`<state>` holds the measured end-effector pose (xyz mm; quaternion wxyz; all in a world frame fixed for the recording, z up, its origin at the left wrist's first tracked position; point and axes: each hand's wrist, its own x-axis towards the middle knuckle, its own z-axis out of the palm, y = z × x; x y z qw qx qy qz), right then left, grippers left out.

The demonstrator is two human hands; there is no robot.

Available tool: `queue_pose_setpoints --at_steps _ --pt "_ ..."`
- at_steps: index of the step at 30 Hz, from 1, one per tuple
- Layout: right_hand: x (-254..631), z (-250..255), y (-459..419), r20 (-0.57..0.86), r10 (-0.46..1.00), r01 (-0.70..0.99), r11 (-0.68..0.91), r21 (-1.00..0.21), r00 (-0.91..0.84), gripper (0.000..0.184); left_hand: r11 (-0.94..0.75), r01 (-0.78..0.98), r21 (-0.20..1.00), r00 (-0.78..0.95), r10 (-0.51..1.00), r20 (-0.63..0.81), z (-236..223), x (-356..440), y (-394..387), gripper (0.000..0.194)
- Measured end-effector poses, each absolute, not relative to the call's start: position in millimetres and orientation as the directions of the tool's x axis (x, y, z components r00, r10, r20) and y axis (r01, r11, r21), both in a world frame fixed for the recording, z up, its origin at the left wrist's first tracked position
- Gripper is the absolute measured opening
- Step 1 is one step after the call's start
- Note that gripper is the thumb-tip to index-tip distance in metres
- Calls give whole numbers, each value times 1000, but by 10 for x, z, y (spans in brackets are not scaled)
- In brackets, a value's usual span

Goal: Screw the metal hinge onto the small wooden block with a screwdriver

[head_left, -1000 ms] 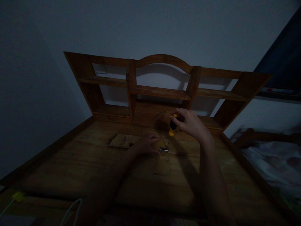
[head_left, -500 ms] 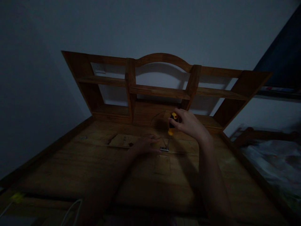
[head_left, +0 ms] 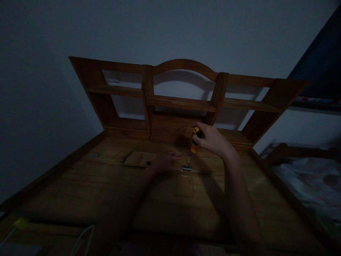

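My right hand (head_left: 210,138) is closed around the yellow-and-black handle of a screwdriver (head_left: 194,147). Its shaft points down, with the tip at the right end of a small metal hinge (head_left: 186,168). The hinge lies along the front edge of a thin wooden board (head_left: 207,164) on the desk. On the left of the hinge, my left hand (head_left: 166,160) rests on the board with fingers stretched out and the thumb close to the hinge. A small wooden piece (head_left: 184,185) lies just in front of the hinge. Dim light hides whether a screw is under the tip.
A wooden shelf unit (head_left: 181,103) stands at the back of the desk (head_left: 106,185), against the wall. A small, unclear object (head_left: 93,155) lies at the left. A white cable (head_left: 84,236) and something yellow (head_left: 21,223) are near the front left. Pale plastic (head_left: 306,181) sits beyond the right edge.
Almost nothing differs. The screwdriver stays at the hinge, and my right hand's grip on the handle has shifted slightly. My left hand has barely moved.
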<state>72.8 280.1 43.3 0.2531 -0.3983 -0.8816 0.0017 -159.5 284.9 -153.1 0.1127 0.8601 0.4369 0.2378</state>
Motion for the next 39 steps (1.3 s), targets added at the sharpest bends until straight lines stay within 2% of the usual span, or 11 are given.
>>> queue_pose_setpoints --at_steps 3,10,19,28,34,39 --pt "720 436 2788 451 690 680 700 -217 -566 21 -610 678 409 516 792 325 -1530 -1588 2854 76" --pt "714 425 2796 443 729 743 644 -184 -522 24 -595 661 457 502 804 319 -1540 -1588 2866 74" --pt "740 433 2799 445 709 706 677 -210 -547 32 -622 648 440 523 783 336 -1521 -1593 2882 71" --pt "757 443 2808 433 725 723 659 -208 -536 31 -638 693 336 571 770 286 -1508 -1703 2872 86" --pt "755 434 2812 428 726 725 658 -205 -538 30 -583 738 339 532 812 238 -1462 -1706 2822 78" --pt "767 430 2818 444 705 697 683 -218 -553 30 -574 763 297 528 819 226 -1474 -1701 2795 74"
